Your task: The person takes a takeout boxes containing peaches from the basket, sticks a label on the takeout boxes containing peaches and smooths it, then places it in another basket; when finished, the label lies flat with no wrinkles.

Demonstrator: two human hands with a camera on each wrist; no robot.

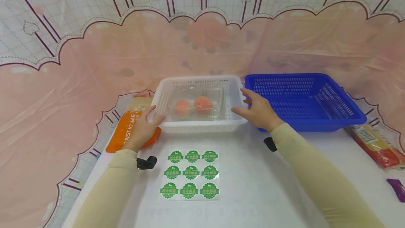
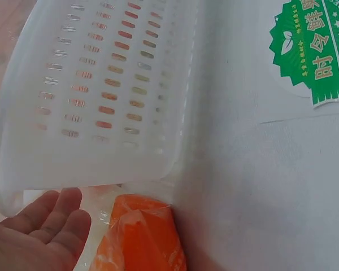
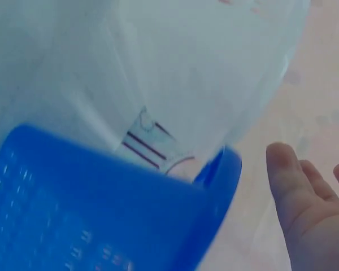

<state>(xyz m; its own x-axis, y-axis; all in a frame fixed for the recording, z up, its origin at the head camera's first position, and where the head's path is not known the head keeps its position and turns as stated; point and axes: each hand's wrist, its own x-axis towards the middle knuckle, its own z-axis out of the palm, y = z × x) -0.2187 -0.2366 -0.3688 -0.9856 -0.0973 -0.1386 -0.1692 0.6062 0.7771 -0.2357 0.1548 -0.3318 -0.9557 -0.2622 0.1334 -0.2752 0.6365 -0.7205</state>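
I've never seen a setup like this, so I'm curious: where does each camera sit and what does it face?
Head: worn above, facing down at the white slotted plastic basket; both sleeved arms show, left hand, right hand.
Left wrist: low beside that basket; the left hand's fingers show.
Right wrist: faces the blue plastic basket; fingers show.
Head and left wrist share the white basket.

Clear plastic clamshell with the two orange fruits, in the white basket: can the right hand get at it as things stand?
Probably yes. The right hand is at the white perforated basket, whose top is open, and nothing covers the clear plastic clamshell.
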